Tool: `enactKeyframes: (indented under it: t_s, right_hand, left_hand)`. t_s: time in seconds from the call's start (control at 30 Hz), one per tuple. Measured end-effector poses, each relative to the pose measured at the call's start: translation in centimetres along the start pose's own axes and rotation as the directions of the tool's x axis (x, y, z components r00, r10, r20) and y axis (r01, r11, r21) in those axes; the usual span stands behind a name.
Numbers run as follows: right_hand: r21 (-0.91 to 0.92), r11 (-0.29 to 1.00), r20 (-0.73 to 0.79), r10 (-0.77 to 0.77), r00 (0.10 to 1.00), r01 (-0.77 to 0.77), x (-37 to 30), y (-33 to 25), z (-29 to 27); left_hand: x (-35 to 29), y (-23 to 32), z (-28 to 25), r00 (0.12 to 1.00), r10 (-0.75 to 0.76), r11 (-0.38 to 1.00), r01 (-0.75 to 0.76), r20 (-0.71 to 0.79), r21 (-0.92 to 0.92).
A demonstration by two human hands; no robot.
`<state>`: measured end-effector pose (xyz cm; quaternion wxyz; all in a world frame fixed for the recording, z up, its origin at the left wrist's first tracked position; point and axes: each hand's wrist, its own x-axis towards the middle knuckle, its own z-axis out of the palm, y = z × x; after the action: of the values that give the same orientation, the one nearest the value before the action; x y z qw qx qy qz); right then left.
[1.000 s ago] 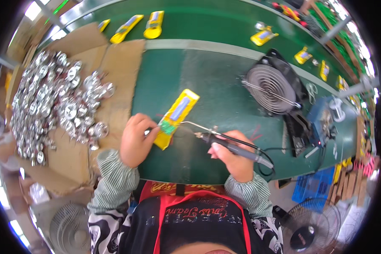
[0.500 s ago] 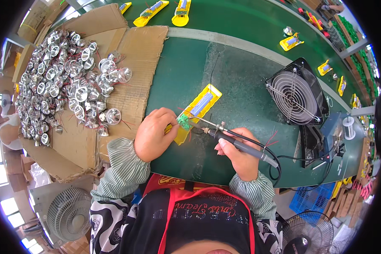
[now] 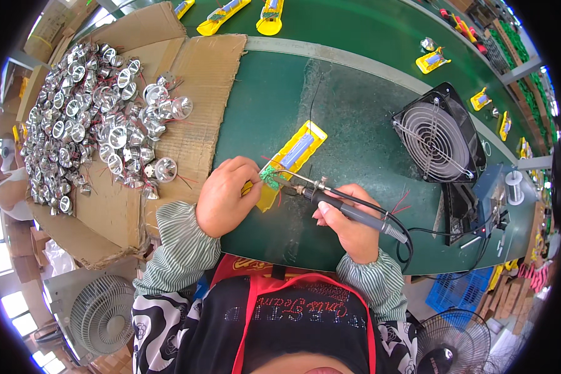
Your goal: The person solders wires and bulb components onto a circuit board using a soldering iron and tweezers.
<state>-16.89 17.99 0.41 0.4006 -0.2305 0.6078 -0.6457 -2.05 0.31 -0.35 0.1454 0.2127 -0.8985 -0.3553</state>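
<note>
My left hand (image 3: 226,197) is closed at the near end of a yellow plastic casing (image 3: 316,131), its fingertips beside a small green circuit board (image 3: 270,177). Exactly what the fingertips pinch there is partly hidden. A blue-wrapped battery cell (image 3: 297,151) lies inside the casing, and thin red wires stick out around the board. My right hand (image 3: 354,232) grips a soldering iron (image 3: 355,215) with a thin metal feed tube along it. The iron's tip points left and is at the board.
Silver reflector cups (image 3: 75,128) with red wires fill a cardboard box (image 3: 209,87) at left. A black fan (image 3: 433,137) and a solder spool (image 3: 513,187) stand at right. Beyond the metal strip, more yellow casings (image 3: 270,17) lie on a green surface. The iron's cable loops beside my right wrist.
The iron and my right hand have shifted very slightly left and up. The casing's far end sits a touch higher; my left hand keeps its hold.
</note>
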Motion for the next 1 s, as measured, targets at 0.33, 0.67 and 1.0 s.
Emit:
enactKeyframes:
  t_s: [0.33,0.67,1.0]
  right_hand:
    - [0.007,0.997,-0.047,-0.076,0.996,0.077,-0.8,-1.1,-0.6]
    - [-0.01,0.996,-0.072,-0.093,0.993,0.093,-1.3,-1.3,-1.3]
    - [0.064,0.988,-0.261,-0.116,0.958,0.137,-2.7,-2.8,-4.9]
  left_hand:
    - [-0.1,0.2,0.1,0.999,0.015,1.0,-0.015,-0.031,-0.011]
    - [0.3,0.2,-0.5,0.997,0.074,0.997,-0.074,0.011,0.001]
    - [5.6,2.4,-3.5,0.913,0.297,0.74,-0.404,0.278,0.538]
